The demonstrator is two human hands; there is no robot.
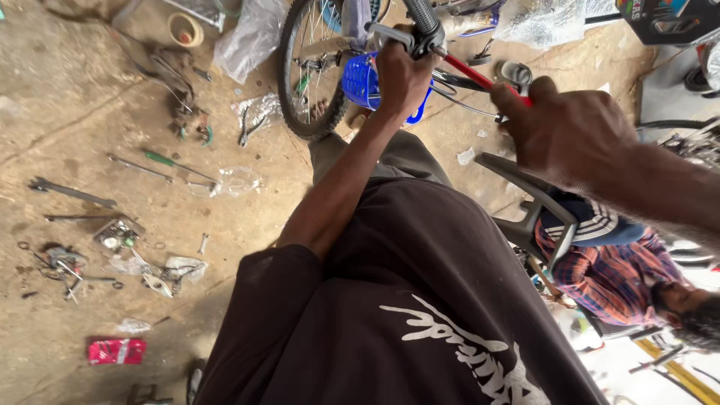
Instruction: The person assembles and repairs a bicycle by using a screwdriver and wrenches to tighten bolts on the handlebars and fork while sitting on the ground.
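My left hand (401, 75) is closed around a small bicycle's handlebar, just below its black rubber grip (421, 15) and beside the brake lever (384, 34). A thin red bar (472, 73) runs from that spot to my right hand (570, 127), which is closed on its far end. Whether the bar is a tool or part of the bicycle I cannot tell. A blue plastic basket (358, 81) hangs on the bicycle behind my left wrist, next to the spoked front wheel (298, 75). My dark brown shirt fills the lower middle of the view.
Tools lie scattered on the concrete floor at left: a spanner (71, 193), a green-handled screwdriver (161, 159), small metal parts (116, 234), plastic bags (251, 34), a red packet (116, 350). A person in a plaid shirt (607, 277) sits on a dark plastic chair (525, 191) at right.
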